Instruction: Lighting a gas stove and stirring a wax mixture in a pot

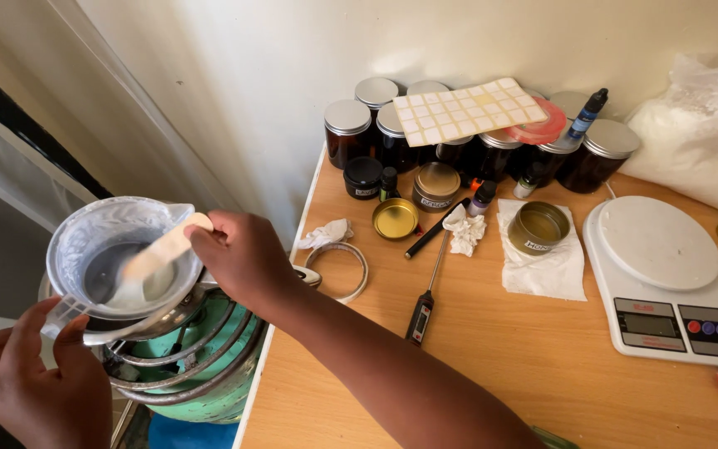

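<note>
Counter [492, 349] items: one white scale [666, 283], one probe thermometer [427, 295], an open gold tin [538, 226], dark jars at the wall. One plastic jug [118, 254] sits on the green gas burner [201, 366] beside the counter. Right hand [243, 258] fingers grasp one wooden stick [164, 249], slanting down-left into the jug; left hand [31, 391] fingers clench the jug handle.

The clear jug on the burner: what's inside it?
The jug holds a wooden stirring stick and greyish melted liquid, white film coating its walls. The stick's lower end is submerged, unseen.
</note>
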